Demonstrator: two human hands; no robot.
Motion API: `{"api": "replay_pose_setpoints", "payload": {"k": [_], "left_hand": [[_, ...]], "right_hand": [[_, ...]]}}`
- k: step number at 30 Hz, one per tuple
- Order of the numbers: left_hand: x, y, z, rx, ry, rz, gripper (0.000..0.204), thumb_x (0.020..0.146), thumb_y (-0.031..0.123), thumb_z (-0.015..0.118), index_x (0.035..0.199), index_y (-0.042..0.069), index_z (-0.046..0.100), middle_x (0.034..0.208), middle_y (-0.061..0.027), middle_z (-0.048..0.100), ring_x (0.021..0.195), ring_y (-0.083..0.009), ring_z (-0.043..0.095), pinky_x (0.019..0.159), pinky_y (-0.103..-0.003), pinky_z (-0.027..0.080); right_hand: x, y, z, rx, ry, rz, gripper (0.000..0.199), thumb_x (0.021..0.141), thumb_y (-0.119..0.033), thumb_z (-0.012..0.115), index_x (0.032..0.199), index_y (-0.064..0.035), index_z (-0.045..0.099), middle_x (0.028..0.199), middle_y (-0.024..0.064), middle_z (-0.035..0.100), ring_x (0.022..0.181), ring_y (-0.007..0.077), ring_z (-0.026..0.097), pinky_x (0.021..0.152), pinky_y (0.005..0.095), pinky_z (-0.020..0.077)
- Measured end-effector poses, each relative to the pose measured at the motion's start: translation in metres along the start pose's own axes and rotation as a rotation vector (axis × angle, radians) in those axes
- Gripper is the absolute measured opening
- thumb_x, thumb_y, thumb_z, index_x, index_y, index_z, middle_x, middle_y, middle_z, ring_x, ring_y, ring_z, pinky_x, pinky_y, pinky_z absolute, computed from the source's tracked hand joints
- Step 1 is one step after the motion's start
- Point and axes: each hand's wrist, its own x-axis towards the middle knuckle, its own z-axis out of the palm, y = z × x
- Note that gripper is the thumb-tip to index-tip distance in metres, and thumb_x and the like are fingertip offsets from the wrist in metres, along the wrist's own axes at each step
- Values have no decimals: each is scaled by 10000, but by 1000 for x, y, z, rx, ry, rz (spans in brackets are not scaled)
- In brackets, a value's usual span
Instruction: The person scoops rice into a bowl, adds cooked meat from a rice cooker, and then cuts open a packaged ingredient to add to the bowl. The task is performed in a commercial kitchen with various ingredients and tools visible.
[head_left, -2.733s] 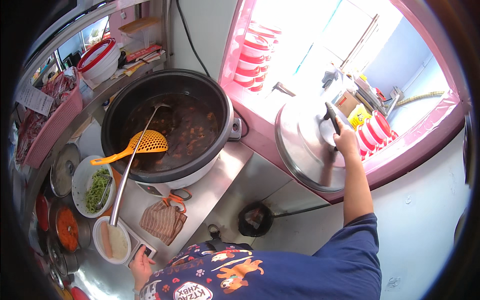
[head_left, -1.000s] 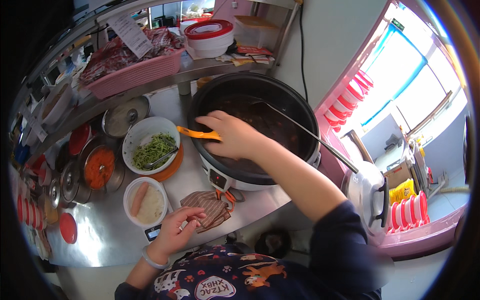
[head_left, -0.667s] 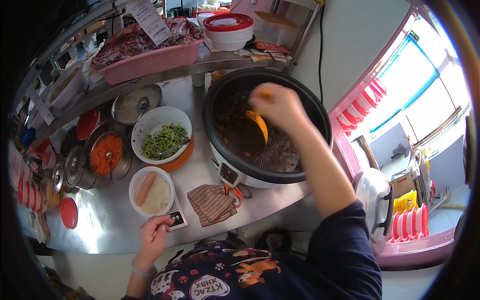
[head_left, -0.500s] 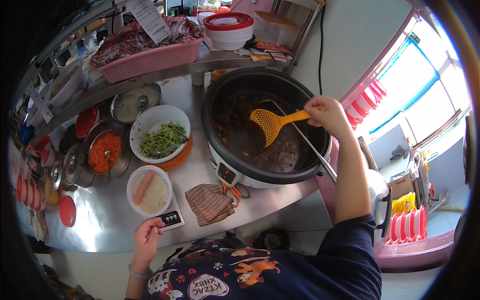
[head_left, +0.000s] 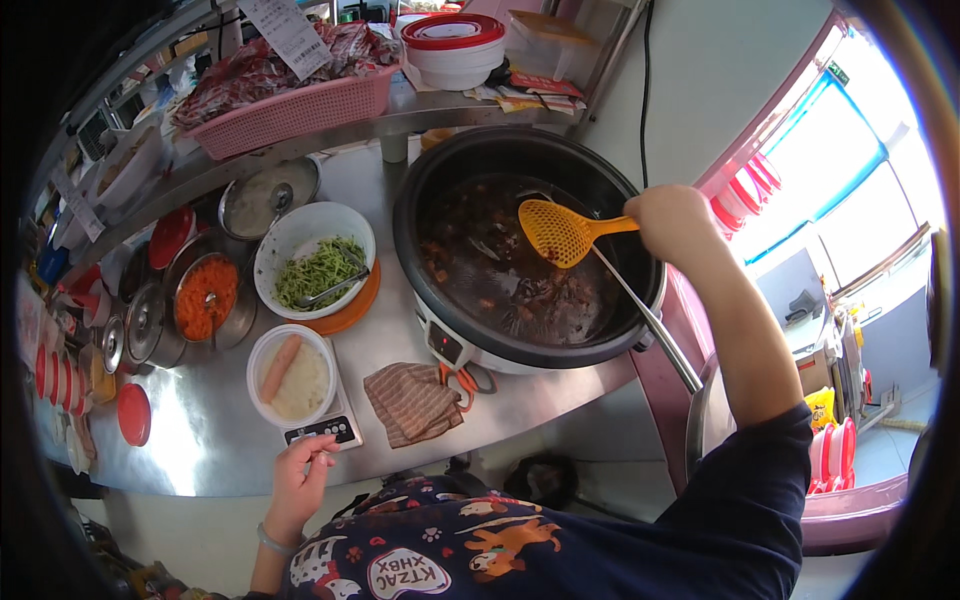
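My right hand is wrapped round the handle of a yellow slotted skimmer, its perforated bowl raised over the dark broth with a few bits of food in it. The broth fills a large black-lined electric pot. A long metal utensil leans across the pot's rim under the skimmer. At the counter's front edge my left hand is loosely open, holding nothing, beside a kitchen scale. On the scale is a white round tub with a sausage and white food like rice.
Left of the pot stand a bowl of shredded greens, a metal pot of shredded carrot and lidded pots. A striped cloth and orange-handled scissors lie before the pot. A shelf above holds a pink basket and white tubs.
My right hand has moved right and slightly nearer, carrying the skimmer a little to the right and higher above the broth. My left hand stays by the scale.
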Motion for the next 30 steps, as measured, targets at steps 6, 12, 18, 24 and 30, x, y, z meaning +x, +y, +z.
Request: {"api": "replay_pose_setpoints", "payload": {"k": [6, 12, 18, 24, 30], "left_hand": [[-6, -8, 2, -37, 7, -4, 243, 902, -32, 488, 1113, -36, 609, 958, -120, 661, 774, -139, 616, 725, -271, 520], [-6, -9, 1, -11, 21, 19, 240, 881, -26, 507, 1093, -33, 619, 934, -120, 674, 748, -156, 633, 716, -283, 535], [-7, -13, -4, -7, 4, 12, 248, 881, -18, 506, 1100, -26, 622, 936, -126, 676, 743, -161, 640, 703, -284, 533], [-4, -8, 2, -1, -73, -2, 247, 883, -10, 506, 1101, -30, 620, 938, -125, 677, 742, -163, 644, 708, -280, 531], [-3, -10, 1, -19, -87, 4, 242, 885, -4, 512, 1101, -34, 617, 941, -124, 676, 743, -165, 644, 709, -282, 532]], "right_hand": [[23, -39, 31, 192, 96, -22, 182, 788, -181, 592, 913, -152, 721, 838, 62, 709, 819, 255, 689, 687, 378, 539], [1, -41, 21, 388, 149, -49, 219, 823, -200, 560, 969, -160, 718, 856, 66, 699, 823, 284, 664, 700, 409, 522], [-43, -11, -24, -141, 42, -105, 156, 772, -148, 610, 882, -139, 720, 764, 40, 674, 816, 242, 673, 658, 397, 510], [-41, -12, -22, -43, -159, -115, 99, 700, -126, 634, 739, -106, 723, 692, 78, 668, 730, 269, 671, 628, 394, 511], [-27, 31, 19, 552, -137, 32, 221, 725, -142, 605, 878, -64, 744, 706, 115, 674, 674, 270, 656, 607, 357, 513]]}}
